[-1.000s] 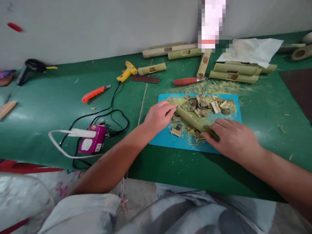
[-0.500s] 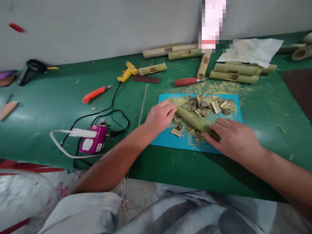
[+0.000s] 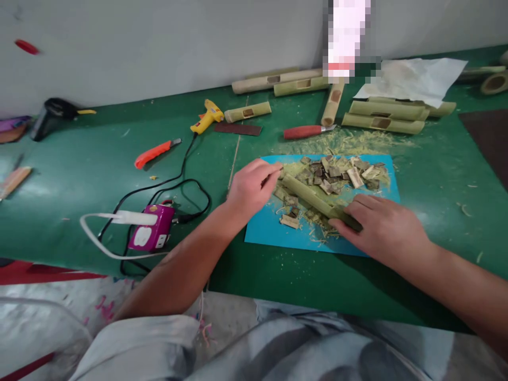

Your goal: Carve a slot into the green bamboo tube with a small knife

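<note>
A green bamboo tube (image 3: 307, 194) lies slantwise over the blue mat (image 3: 264, 235). My right hand (image 3: 387, 225) is wrapped round its near right end, thumb along the front side. Just beyond the far left end, my left hand (image 3: 254, 185) is closed in a pinch, its fingertips a little apart from the tube. A dark bit shows at those fingertips, too small to name. Brown and pale bamboo chips (image 3: 333, 172) and greenish shavings are scattered over the mat around the tube.
Behind the mat lie a red-handled knife (image 3: 304, 132), a dark strip (image 3: 238, 129) and several notched bamboo tubes (image 3: 383, 123), some under white paper (image 3: 413, 79). Leftward are a yellow glue gun (image 3: 206, 117), an orange cutter (image 3: 154, 154), a purple power block (image 3: 153, 227) with looping cords and a black tool (image 3: 55, 114).
My left hand has drawn back leftward off the tube's far end, which now shows. My right hand keeps its grip on the tube. The view has shifted slightly.
</note>
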The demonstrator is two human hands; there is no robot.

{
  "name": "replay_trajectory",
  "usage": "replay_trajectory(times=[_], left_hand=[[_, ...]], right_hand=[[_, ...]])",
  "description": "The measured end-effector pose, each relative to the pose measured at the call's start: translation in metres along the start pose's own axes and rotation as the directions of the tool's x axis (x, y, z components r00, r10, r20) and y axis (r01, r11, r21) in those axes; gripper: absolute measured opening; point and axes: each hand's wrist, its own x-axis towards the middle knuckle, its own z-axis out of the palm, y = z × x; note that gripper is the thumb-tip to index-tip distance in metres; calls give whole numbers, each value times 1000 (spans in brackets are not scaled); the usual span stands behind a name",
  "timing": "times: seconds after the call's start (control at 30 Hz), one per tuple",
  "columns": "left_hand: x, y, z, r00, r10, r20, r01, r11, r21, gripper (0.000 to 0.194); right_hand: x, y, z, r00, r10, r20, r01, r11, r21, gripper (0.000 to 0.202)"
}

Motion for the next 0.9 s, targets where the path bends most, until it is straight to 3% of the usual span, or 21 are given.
replay_trajectory(times=[0.3,0.47,0.67,0.9], left_hand=[[0,7,2,987,-29,159,28,1000,8,18],[-1,6,1,990,-26,138,25,1000,11,17],[-1,5,5,991,-53,119,48,998,41,19],[-2,5,10,989,-39,141,34,999,39,20]], right_hand=[[-2,-6,-6,999,32,44,-32,999,-12,33],[-2,-3,-6,999,-15,47,15,1000,9,29],[0,-4,-5,999,33,7,-33,999,-33,27],[2,-7,-3,1000,-1,4,1,1000,-11,27]])
